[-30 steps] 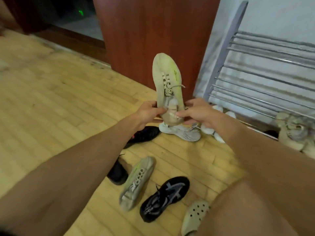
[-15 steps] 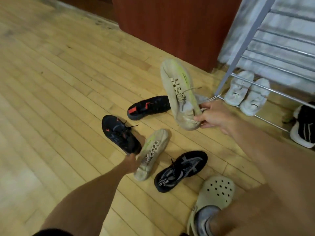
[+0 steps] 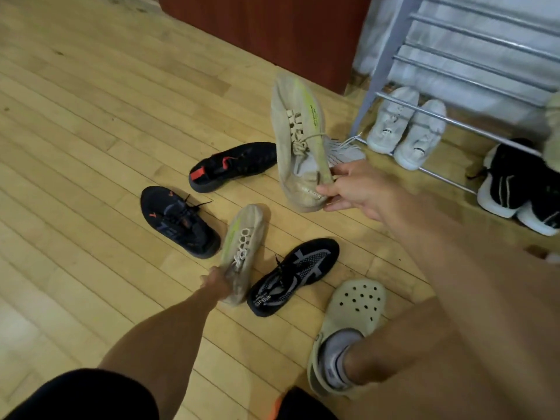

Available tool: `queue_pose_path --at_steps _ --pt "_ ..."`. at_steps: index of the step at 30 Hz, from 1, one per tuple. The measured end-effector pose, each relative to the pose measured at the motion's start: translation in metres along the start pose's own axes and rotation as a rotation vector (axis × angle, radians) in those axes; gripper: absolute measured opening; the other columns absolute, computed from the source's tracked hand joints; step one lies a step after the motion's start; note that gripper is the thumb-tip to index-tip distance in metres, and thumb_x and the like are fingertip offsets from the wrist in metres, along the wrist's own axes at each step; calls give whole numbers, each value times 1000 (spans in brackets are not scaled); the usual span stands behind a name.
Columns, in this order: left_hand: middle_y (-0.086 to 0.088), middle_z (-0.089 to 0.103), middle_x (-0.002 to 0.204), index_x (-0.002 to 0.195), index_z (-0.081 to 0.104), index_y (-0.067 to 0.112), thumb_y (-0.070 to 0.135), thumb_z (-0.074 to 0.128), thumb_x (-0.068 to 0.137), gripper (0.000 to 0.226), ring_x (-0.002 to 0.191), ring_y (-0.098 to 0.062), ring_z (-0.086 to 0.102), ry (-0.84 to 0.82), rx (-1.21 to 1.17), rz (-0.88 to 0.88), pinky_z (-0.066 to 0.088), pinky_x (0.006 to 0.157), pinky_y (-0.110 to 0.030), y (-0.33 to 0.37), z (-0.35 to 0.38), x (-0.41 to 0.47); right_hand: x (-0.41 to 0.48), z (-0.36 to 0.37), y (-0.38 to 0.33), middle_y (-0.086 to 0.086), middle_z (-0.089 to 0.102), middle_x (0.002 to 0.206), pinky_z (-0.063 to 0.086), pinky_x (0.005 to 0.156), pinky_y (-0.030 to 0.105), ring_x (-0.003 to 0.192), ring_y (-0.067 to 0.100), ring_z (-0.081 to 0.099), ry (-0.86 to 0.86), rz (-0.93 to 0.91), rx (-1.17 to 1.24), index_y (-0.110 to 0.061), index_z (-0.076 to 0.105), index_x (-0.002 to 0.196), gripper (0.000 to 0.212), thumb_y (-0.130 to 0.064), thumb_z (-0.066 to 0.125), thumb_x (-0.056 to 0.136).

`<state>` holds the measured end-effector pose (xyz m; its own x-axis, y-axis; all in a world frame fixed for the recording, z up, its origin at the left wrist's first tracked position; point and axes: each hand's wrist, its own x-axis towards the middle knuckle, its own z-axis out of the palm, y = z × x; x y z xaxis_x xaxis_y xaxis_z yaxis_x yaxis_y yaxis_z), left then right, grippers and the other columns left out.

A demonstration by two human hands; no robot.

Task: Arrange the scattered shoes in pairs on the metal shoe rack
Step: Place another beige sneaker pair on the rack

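Observation:
My right hand (image 3: pixel 354 189) grips the heel of a beige sneaker with a lime stripe (image 3: pixel 298 125), held toe-up above the floor. My left hand (image 3: pixel 216 284) closes on the heel of its beige mate (image 3: pixel 244 247), which lies on the wood floor. Around it lie a dark sneaker with orange marks (image 3: pixel 178 221), a black sneaker with a red heel tab (image 3: pixel 233 165) and a black-and-grey sneaker (image 3: pixel 295 272). The metal shoe rack (image 3: pixel 472 47) stands at the upper right, with a white pair (image 3: pixel 407 127) under its lowest bars.
A black-and-white pair (image 3: pixel 515 189) sits on the floor at the right edge. A white shoe (image 3: pixel 345 153) lies partly hidden behind the held sneaker. My foot wears a pale clog (image 3: pixel 348 322). A red-brown wooden cabinet (image 3: pixel 272 28) stands left of the rack.
My left hand let go of the raised sneaker, dropped to the floor and took hold of the matching beige shoe. The view tilted down toward the floor.

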<state>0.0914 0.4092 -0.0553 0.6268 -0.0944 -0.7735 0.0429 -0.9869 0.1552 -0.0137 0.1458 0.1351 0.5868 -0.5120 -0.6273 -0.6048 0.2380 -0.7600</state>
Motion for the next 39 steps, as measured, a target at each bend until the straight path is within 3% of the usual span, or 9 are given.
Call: queue_pose_path --at_steps 8,13,17,21,24,27,30,34,39 --pt "-16 63 115 120 59 7 18 64 83 39 103 -32 60 136 -178 28 54 83 -38 6 -1 -15 -8 -8 9 15 68 111 59 72 33 101 32 67 19 30 96 -3 62 96 17 2 69 82" --pt "-9 60 70 72 68 4 -1 66 67 7 63 -21 48 19 -177 -9 44 58 -30 16 -23 -27 -16 -12 12 16 68 116 59 67 31 99 31 68 25 41 165 1 62 116 34 3 68 83" --pt "-8 64 77 86 71 4 -6 67 74 16 72 -21 59 -24 -350 64 51 60 -28 38 -50 -46 -27 -19 10 17 65 119 59 63 32 103 33 66 61 80 200 2 59 120 40 4 69 82" --pt "-6 65 76 104 64 -1 0 73 78 27 65 -16 62 -133 -554 274 54 53 -23 88 -80 -84 -41 -46 -6 18 63 112 58 67 38 96 31 64 123 114 151 4 57 121 42 7 69 81" --pt "-8 70 90 110 64 -2 1 76 76 36 80 -20 67 -207 -658 421 55 65 -30 137 -97 -108 -55 -74 -19 20 62 112 57 75 41 105 34 64 206 105 145 6 56 118 39 7 69 81" --pt "-9 72 98 109 67 0 5 78 73 38 85 -20 68 -250 -641 521 55 64 -29 179 -111 -126 -69 -101 -26 17 63 102 61 65 42 90 29 67 258 78 103 2 58 105 27 5 70 81" --pt "-8 73 87 105 68 -1 5 81 70 37 77 -20 69 -259 -575 591 57 60 -28 214 -113 -138 -82 -134 -29 13 63 86 59 54 37 70 23 64 330 74 11 2 60 89 12 5 69 82" --pt "-12 74 95 108 69 1 3 82 68 42 80 -24 70 -320 -492 637 56 64 -31 260 -94 -151 -96 -177 -25 17 64 89 59 48 35 76 30 65 416 106 -17 6 62 95 15 7 68 81" --pt "-11 71 87 103 66 -1 4 78 73 32 74 -23 68 -373 -486 644 56 58 -29 315 -59 -164 -92 -213 -13 15 56 86 60 61 38 89 37 64 440 154 25 6 56 85 12 6 67 83"
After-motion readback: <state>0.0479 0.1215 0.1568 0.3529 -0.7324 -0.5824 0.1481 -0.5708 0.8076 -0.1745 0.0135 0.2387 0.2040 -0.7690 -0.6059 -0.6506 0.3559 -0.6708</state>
